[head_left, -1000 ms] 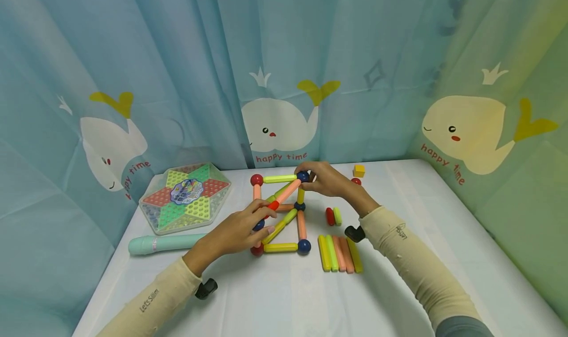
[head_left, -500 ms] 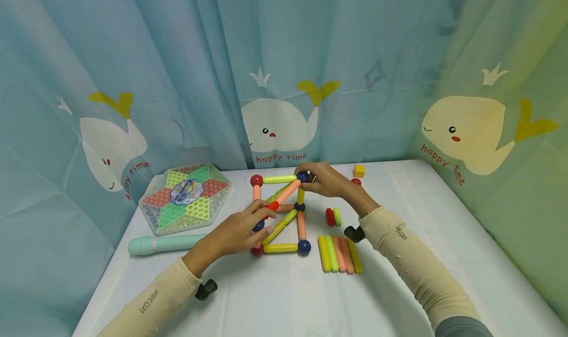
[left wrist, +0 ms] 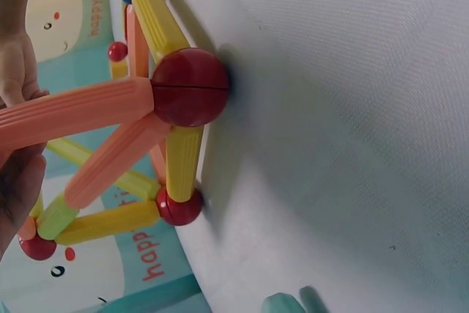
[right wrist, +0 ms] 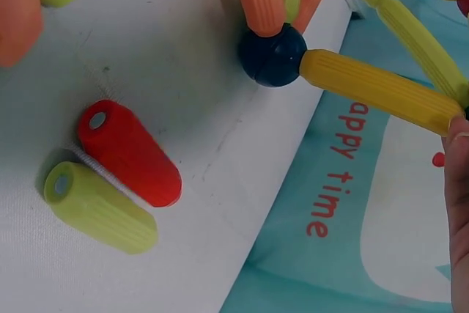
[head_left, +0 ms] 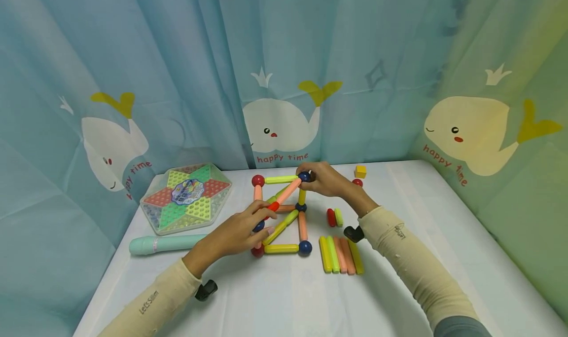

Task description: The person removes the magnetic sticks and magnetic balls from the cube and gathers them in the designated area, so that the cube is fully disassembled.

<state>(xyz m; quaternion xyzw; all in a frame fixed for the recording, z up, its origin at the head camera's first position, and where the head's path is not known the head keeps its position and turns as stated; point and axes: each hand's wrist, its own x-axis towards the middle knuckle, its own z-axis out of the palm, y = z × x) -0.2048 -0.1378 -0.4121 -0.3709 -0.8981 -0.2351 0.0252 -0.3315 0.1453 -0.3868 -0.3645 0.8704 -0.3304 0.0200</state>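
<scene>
A frame of magnetic rods and balls stands on the table in the head view. A yellow rod runs along its front to a navy ball. My left hand holds the left upper corner, its thumb and fingers about a blue ball partly hidden by them. From there a diagonal of a red rod and a salmon rod rises to the far right top corner. There my right hand pinches another blue ball. In the right wrist view its thumb touches a yellow rod's end.
Several loose rods lie in a row right of the frame. A short red rod and lime rod lie behind them. Farther back are a red ball and yellow cube. A star-patterned game board and mint-green tube lie left.
</scene>
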